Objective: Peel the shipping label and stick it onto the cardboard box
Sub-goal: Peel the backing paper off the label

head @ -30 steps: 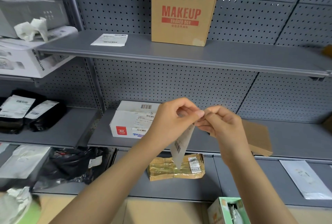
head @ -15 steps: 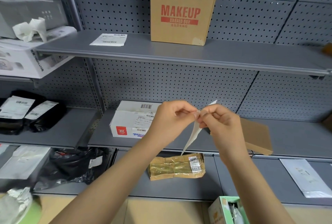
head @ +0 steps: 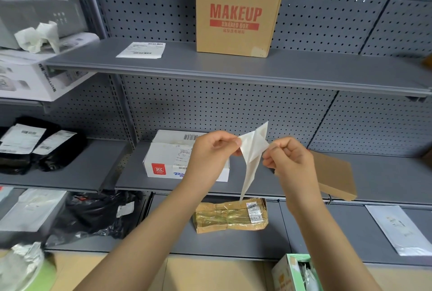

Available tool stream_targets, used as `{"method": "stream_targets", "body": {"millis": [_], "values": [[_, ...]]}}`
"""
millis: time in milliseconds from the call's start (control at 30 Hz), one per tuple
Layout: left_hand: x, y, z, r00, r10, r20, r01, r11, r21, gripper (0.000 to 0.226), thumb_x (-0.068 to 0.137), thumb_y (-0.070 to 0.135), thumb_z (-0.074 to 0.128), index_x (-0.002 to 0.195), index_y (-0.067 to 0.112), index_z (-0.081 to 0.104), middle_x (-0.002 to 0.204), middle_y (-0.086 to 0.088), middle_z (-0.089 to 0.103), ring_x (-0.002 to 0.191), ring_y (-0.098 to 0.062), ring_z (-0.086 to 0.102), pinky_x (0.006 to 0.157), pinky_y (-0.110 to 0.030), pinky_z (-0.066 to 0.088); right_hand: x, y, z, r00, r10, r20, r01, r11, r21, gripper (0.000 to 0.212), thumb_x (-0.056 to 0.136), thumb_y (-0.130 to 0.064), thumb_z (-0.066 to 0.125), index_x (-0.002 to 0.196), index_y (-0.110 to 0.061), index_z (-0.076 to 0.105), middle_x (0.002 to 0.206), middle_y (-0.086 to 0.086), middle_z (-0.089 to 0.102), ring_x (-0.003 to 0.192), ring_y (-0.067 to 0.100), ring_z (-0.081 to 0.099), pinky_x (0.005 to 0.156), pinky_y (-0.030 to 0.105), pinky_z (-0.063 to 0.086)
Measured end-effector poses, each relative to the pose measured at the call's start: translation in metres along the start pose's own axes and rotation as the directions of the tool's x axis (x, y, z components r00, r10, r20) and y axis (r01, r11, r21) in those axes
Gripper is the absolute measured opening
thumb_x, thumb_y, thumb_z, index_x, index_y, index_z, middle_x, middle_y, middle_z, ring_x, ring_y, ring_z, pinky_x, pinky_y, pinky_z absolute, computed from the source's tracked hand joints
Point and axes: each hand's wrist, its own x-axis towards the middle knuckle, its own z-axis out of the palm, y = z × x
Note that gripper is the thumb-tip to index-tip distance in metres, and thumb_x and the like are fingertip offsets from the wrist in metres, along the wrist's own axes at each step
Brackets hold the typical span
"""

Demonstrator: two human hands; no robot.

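Observation:
I hold a white shipping label up in front of the middle shelf, its two layers spread apart at the top corner. My left hand pinches one layer and my right hand pinches the other, a small gap between the hands. The label's lower tip hangs toward a crumpled taped brown parcel. A flat brown cardboard box lies on the middle shelf just behind my right hand, partly hidden by it. A tall "MAKEUP" cardboard box stands on the top shelf.
Another label sheet lies on the top shelf. A white carton sits behind my left hand. Black mailer bags lie at left, a white envelope at lower right, a green box at the bottom.
My hands have drawn apart sideways, and the label's layers have separated at the top corner, which now stands up as a spread white flap.

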Motion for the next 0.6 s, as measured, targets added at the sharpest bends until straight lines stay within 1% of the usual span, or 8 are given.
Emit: {"method": "stream_targets", "body": {"millis": [33,67,100,200,333,433,600], "values": [[0.000,0.000,-0.001,1.000,-0.004,-0.008,0.004,1.000,-0.015,0.010,0.085,0.008,0.062,0.080,0.007,0.070,0.074,-0.004,0.072,0.070,-0.012,0.068,0.073,-0.018,0.051,0.000,0.000,0.000,1.000,0.000,-0.009,0.000,1.000,0.002,0.022,0.088,-0.002,0.052,0.070,-0.013,0.056,0.063,0.000,0.061,0.058,0.008,0.054,0.068,0.028,0.048],[0.001,-0.001,-0.001,1.000,-0.011,-0.014,0.010,1.000,-0.029,0.010,0.086,0.009,0.062,0.079,0.008,0.069,0.074,-0.003,0.072,0.070,-0.012,0.068,0.071,-0.014,0.049,0.001,0.000,0.000,1.000,-0.002,-0.019,0.002,1.000,0.002,0.021,0.089,-0.002,0.052,0.070,-0.013,0.055,0.063,0.000,0.060,0.057,0.007,0.054,0.065,0.025,0.047],[0.001,-0.001,-0.002,1.000,-0.020,-0.019,0.019,0.999,-0.042,0.011,0.086,0.010,0.062,0.078,0.009,0.069,0.074,-0.002,0.072,0.070,-0.012,0.069,0.069,-0.013,0.048,0.002,0.000,0.000,1.000,-0.006,-0.029,0.006,1.000,-0.001,0.020,0.089,-0.002,0.052,0.071,-0.012,0.055,0.063,0.000,0.060,0.056,0.006,0.054,0.062,0.021,0.047],[0.003,-0.002,-0.005,0.998,-0.049,-0.034,0.047,0.997,-0.055,0.011,0.086,0.013,0.062,0.082,0.005,0.068,0.074,0.000,0.071,0.070,-0.011,0.069,0.069,-0.016,0.046,0.004,-0.001,-0.001,0.998,-0.016,-0.053,0.016,1.000,-0.005,0.019,0.087,-0.001,0.052,0.072,-0.010,0.056,0.060,-0.002,0.059,0.055,0.005,0.054,0.057,0.014,0.046],[0.005,-0.002,-0.009,0.997,-0.052,-0.060,0.048,0.996,-0.072,0.010,0.087,0.012,0.061,0.083,0.007,0.068,0.077,-0.001,0.071,0.068,-0.008,0.069,0.064,-0.009,0.046,0.006,-0.001,-0.004,0.997,-0.024,-0.066,0.025,1.000,0.009,0.019,0.086,0.001,0.050,0.071,-0.009,0.056,0.054,-0.009,0.059,0.055,0.004,0.053,0.056,0.012,0.046],[0.006,-0.002,-0.012,0.995,-0.051,-0.080,0.044,0.995,-0.089,0.009,0.087,0.010,0.061,0.084,0.005,0.068,0.078,-0.002,0.071,0.065,-0.006,0.068,0.059,-0.006,0.045,0.006,-0.002,-0.005,0.996,-0.020,-0.085,0.022,1.000,0.022,0.020,0.086,0.001,0.050,0.070,-0.009,0.056,0.057,-0.004,0.058,0.053,0.005,0.051,0.054,0.011,0.044],[0.008,-0.003,-0.017,0.992,-0.051,-0.114,0.041,0.995,-0.089,0.009,0.087,0.010,0.061,0.083,0.006,0.068,0.078,-0.004,0.071,0.065,-0.006,0.067,0.059,-0.007,0.045,0.010,-0.001,-0.007,0.994,-0.011,-0.107,0.014,1.000,0.024,0.021,0.084,0.001,0.051,0.068,-0.011,0.056,0.061,-0.003,0.058,0.052,0.003,0.052,0.054,0.011,0.044]]}}
